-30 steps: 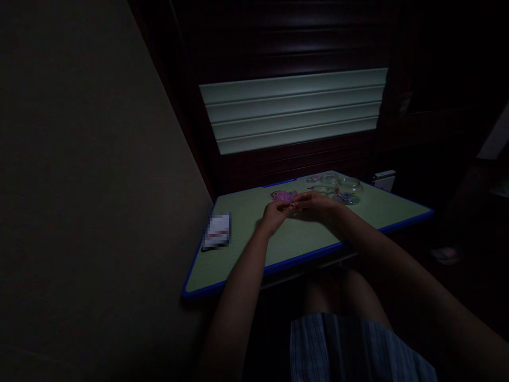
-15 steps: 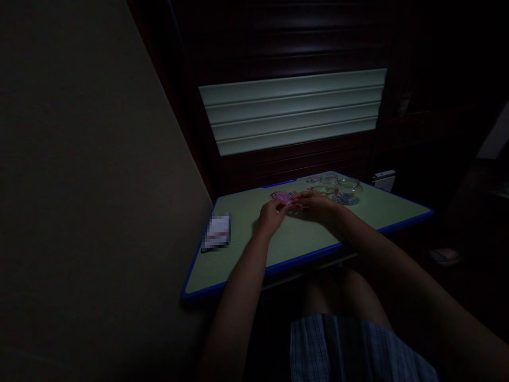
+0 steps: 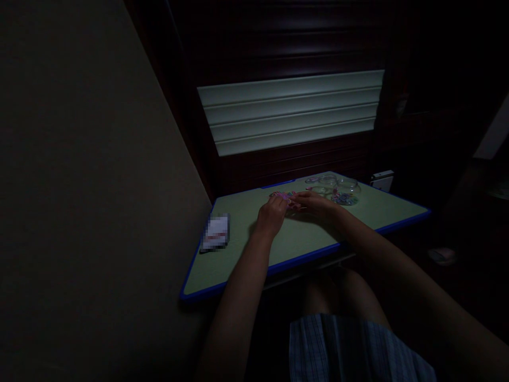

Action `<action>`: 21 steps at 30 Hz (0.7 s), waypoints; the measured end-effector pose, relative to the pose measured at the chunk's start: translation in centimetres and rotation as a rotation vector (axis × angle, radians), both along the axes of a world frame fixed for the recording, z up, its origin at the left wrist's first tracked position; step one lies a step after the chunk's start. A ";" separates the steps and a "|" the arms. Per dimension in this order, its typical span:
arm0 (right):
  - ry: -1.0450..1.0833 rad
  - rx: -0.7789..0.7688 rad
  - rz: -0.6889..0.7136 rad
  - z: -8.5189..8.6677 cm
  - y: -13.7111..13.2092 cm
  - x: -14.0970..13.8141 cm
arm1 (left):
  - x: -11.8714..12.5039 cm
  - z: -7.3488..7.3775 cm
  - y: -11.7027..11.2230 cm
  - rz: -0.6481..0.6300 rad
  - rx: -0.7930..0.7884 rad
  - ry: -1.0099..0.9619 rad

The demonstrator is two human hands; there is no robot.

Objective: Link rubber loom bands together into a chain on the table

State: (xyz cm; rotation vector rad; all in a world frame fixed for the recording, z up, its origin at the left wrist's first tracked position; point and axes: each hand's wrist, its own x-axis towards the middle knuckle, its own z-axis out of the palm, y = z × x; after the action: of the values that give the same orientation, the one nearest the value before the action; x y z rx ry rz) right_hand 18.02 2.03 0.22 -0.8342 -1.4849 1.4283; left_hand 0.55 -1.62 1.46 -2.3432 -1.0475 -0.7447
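A pile of small pink and multicoloured pieces point(image 3: 289, 198), too dim to name, lies on a pale green table point(image 3: 242, 212) with a blue edge. My left hand point(image 3: 272, 214) reaches over the pile's near left side, its fingers bent down among the pieces; their tips are hidden. My right hand point(image 3: 316, 203) is at the pile's right side, fingers pressed together in a pinch. A thin pale piece pokes out below those fingers, and its kind does not show. Close beyond the right hand stands a clear round jar point(image 3: 347, 192) with coloured pieces in its bottom.
Another clear container point(image 3: 328, 181) sits behind, near the table's far edge. A flat white item point(image 3: 216, 232), blurred out, lies at the table's left side. A wall point(image 3: 159, 228) borders the left, and a slatted panel point(image 3: 294, 114) rises behind the table.
My left hand has moved slightly forward from beside the right fingertips onto the pile. A small yellowish bit seen at its fingertips earlier is out of sight. My right hand has hardly moved.
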 end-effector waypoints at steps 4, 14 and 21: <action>-0.009 0.028 -0.004 0.0 0.0 -0.1 | 0.2 0.2 -0.2 -0.030 0.033 0.024; -0.071 0.045 0.025 0.2 -0.5 0.0 | 0.3 0.1 -0.1 -0.005 0.008 0.073; -0.065 0.067 0.044 0.0 -0.4 -0.1 | 0.4 0.2 -0.4 0.011 -0.024 0.054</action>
State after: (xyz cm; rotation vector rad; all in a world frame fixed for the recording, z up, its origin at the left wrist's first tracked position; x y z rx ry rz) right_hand 17.93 1.61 0.26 -0.8182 -1.6001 1.3876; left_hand 0.90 -1.99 1.69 -2.3616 -1.0511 -0.6648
